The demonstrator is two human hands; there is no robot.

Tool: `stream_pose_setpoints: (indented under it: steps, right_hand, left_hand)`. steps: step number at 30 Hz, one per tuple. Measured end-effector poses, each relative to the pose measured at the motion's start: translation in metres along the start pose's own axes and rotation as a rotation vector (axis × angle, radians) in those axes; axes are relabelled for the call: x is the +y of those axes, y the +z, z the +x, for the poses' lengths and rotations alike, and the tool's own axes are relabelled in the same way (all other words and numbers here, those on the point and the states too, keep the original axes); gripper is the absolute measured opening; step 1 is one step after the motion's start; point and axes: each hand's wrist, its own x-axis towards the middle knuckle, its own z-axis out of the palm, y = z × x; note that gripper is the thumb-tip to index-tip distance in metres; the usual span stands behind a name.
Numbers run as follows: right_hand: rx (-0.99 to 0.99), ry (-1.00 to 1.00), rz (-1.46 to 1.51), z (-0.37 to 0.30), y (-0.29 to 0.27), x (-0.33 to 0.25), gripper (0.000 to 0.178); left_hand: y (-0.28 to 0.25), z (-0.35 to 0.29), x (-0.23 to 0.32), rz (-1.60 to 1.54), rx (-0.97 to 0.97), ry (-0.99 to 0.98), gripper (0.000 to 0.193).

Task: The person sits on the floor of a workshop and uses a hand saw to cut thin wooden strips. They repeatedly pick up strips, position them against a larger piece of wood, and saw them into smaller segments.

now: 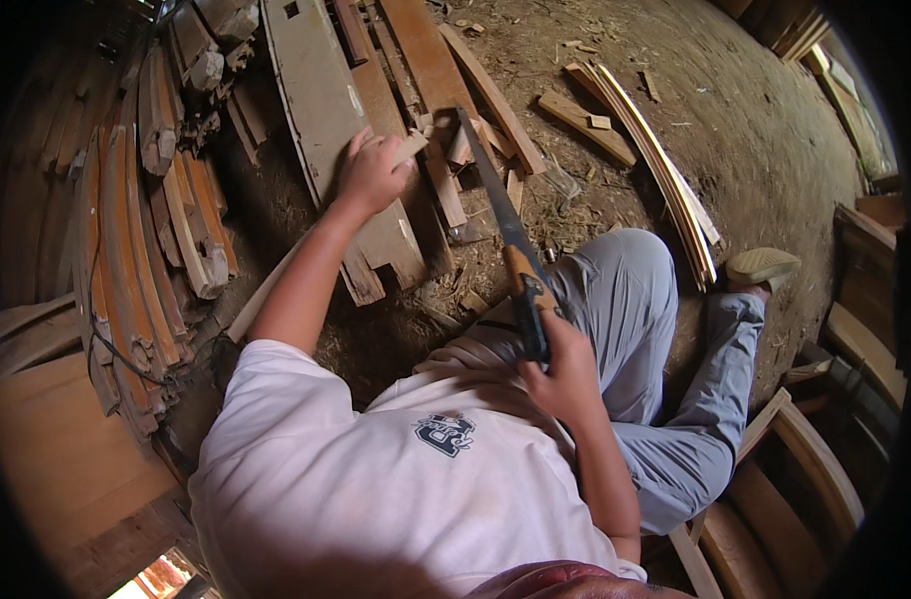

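Observation:
My right hand [567, 367] is wrapped round the wood-and-black handle of a handsaw [502, 208]. The saw's long dark blade points away from me, its tip near the boards on the ground. My left hand [374, 172] is closed on a small pale piece of wood [412, 148], above a wide grey-white board [320, 100]. Beside that board lies a brown plank [425, 50], with short wooden offcuts [445, 190] around its near end. Whether the blade touches any wood I cannot tell.
Stacked timber [136, 260] stands along the left. Thin strips [665, 185] and a short board [587, 128] lie on the dirt floor at right, among shavings. Wooden frames [815, 449] are at the lower right. My bent leg [620, 290] is close to the saw handle.

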Motion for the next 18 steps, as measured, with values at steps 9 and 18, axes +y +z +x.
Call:
stream_pose_setpoints:
  steps: [9, 18]
  right_hand:
    - [0.363, 0.033, -0.003, -0.010, -0.029, -0.015, 0.057]
    - [0.293, -0.112, -0.019, -0.005, -0.028, -0.022, 0.056]
  left_hand:
    - [0.015, 0.006, 0.006, -0.001, 0.065, -0.089, 0.036]
    - [0.032, 0.007, -0.009, 0.152, 0.174, 0.066, 0.031]
